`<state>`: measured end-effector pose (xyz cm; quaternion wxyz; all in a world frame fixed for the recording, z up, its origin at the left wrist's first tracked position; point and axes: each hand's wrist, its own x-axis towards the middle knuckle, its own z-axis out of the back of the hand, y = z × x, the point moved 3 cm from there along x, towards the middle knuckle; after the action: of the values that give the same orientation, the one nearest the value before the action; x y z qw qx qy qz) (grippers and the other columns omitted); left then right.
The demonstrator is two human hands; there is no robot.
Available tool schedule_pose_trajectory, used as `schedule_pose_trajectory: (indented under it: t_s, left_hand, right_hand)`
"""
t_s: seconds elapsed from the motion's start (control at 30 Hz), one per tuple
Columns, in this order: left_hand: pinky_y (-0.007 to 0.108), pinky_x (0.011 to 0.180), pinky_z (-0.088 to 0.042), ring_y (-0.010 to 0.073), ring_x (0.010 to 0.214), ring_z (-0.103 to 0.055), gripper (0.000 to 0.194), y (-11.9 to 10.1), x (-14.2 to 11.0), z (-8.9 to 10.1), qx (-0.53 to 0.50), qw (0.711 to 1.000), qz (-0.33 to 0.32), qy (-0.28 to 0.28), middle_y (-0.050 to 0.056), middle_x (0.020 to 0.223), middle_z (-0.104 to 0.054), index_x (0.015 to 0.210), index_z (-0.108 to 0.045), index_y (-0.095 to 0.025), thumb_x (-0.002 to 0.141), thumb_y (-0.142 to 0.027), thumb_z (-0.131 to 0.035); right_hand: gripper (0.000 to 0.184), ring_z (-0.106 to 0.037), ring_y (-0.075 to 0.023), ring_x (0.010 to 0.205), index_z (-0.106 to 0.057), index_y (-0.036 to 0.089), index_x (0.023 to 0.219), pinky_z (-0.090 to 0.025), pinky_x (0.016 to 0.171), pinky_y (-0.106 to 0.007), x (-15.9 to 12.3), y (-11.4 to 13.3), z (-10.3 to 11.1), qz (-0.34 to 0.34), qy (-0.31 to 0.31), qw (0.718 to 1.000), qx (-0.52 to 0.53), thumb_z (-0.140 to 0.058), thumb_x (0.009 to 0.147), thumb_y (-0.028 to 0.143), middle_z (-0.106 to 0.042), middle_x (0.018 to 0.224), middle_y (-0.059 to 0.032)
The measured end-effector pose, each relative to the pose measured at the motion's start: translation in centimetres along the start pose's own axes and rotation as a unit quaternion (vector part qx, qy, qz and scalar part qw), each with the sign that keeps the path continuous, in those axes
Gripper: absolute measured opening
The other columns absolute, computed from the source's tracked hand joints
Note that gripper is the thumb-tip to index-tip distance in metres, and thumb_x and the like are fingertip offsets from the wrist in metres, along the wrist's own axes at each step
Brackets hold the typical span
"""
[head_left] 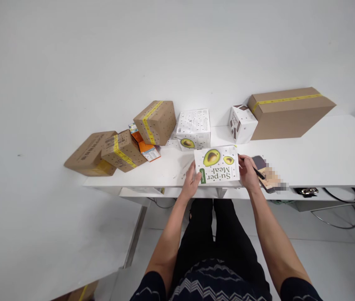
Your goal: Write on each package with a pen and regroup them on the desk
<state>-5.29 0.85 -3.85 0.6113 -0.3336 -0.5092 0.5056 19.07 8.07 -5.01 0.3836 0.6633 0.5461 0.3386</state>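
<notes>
Between my hands, over the front of the white table point(165, 175), is a white carton point(217, 164) with avocado pictures and the words "Su-per Meal" upside down to me. My left hand point(191, 182) grips its left edge, thumb on the printed face. At the right edge, my right hand point(249, 173) is closed on a slim black pen point(259, 174), its fingers against the carton's side. Part of those fingers is hidden. Just behind the carton stands another white avocado box point(193, 128). A phone point(260, 163), partly blurred, lies beside my right hand.
Taped brown boxes stand at left: one point(157, 121), a second point(124, 150) and a third point(91, 152), with an orange carton point(144, 144) among them. A white box with brown squares point(242, 123) leans near a large brown box point(290, 113). Cables point(343, 196) lie on the lower shelf.
</notes>
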Motion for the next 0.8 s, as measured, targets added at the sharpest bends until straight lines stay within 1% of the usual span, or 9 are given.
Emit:
schedule_pose_trajectory:
  t_s: [0.07,0.13,0.27,0.33,0.43,0.6,0.7,0.8]
  left_hand:
    - [0.041,0.119,-0.023,0.0248,0.146,-0.023,0.063,0.8,-0.2,0.0,0.017,1.0,-0.007,0.001,0.007,0.158,-0.026,0.149,-0.028,-0.027,0.093,-0.046,-0.048]
    - [0.042,0.119,-0.022,0.0241,0.146,-0.022,0.063,1.5,-0.6,0.0,0.033,0.999,-0.015,-0.012,0.008,0.157,-0.026,0.149,-0.027,-0.026,0.093,-0.045,-0.049]
    - [0.041,0.114,-0.033,0.0237,0.137,-0.04,0.055,2.2,-1.2,-0.2,0.042,0.997,-0.014,-0.058,0.011,0.146,-0.045,0.143,-0.039,-0.023,0.093,-0.042,-0.049]
    - [0.04,0.11,-0.038,0.0237,0.132,-0.046,0.053,2.4,-1.3,-0.3,0.027,0.997,-0.003,-0.07,0.011,0.141,-0.05,0.141,-0.042,-0.022,0.091,-0.04,-0.051]
    - [0.04,0.107,-0.041,0.0236,0.128,-0.05,0.055,2.7,-1.3,-0.4,-0.006,0.997,0.015,-0.073,0.011,0.137,-0.054,0.14,-0.043,-0.022,0.088,-0.037,-0.055]
    - [0.039,0.103,-0.043,0.024,0.122,-0.054,0.059,2.7,-1.3,-0.2,-0.043,0.996,0.032,-0.072,0.012,0.131,-0.058,0.14,-0.044,-0.02,0.085,-0.037,-0.059]
    - [0.038,0.098,-0.046,0.0232,0.113,-0.058,0.056,2.6,-1.1,-0.1,-0.068,0.993,0.053,-0.078,0.011,0.127,-0.061,0.137,-0.05,-0.021,0.084,-0.038,-0.059]
    - [0.038,0.094,-0.049,0.0225,0.104,-0.062,0.052,2.8,-0.9,0.0,-0.078,0.99,0.072,-0.096,0.009,0.122,-0.065,0.13,-0.057,-0.021,0.082,-0.039,-0.061]
  right_hand:
    - [0.031,-0.062,-0.0126,0.078,-0.066,0.026,0.088,-0.045,0.064,-0.022,-0.2,0.5,-0.4,0.01,0.003,1.0,0.027,-0.07,0.072,0.053,-0.066,0.081,0.0026]
    - [0.031,-0.059,-0.0101,0.071,-0.067,0.026,0.087,-0.043,0.06,-0.021,-0.5,0.7,-0.8,0.022,0.005,0.998,0.056,-0.072,0.071,0.052,-0.064,0.076,0.0036]
    - [0.03,-0.059,-0.0101,0.071,-0.066,0.025,0.083,-0.043,0.061,-0.022,-1.2,0.0,-1.1,0.024,-0.019,0.996,0.081,-0.074,0.068,0.05,-0.065,0.078,0.0034]
    - [0.03,-0.061,-0.0111,0.073,-0.064,0.025,0.082,-0.045,0.064,-0.023,-1.4,-0.7,-0.8,0.012,-0.036,0.996,0.077,-0.073,0.068,0.05,-0.065,0.077,0.0037]
    - [0.03,-0.062,-0.0123,0.076,-0.062,0.026,0.082,-0.047,0.068,-0.025,-1.4,-1.5,-0.5,-0.004,-0.044,0.997,0.066,-0.073,0.069,0.05,-0.065,0.076,0.0042]
    - [0.032,-0.062,-0.0125,0.075,-0.063,0.025,0.081,-0.048,0.068,-0.026,-1.2,-1.8,-0.4,0.0,-0.046,0.997,0.068,-0.075,0.066,0.05,-0.066,0.077,0.0041]
    - [0.033,-0.063,-0.0137,0.076,-0.062,0.024,0.081,-0.049,0.069,-0.028,-1.2,-1.7,-0.5,0.01,-0.048,0.998,0.05,-0.074,0.067,0.051,-0.066,0.078,0.003]
    - [0.033,-0.064,-0.0148,0.078,-0.061,0.024,0.081,-0.049,0.069,-0.029,-1.4,-1.6,-0.6,0.011,-0.046,0.998,0.038,-0.073,0.068,0.052,-0.067,0.08,0.0021]
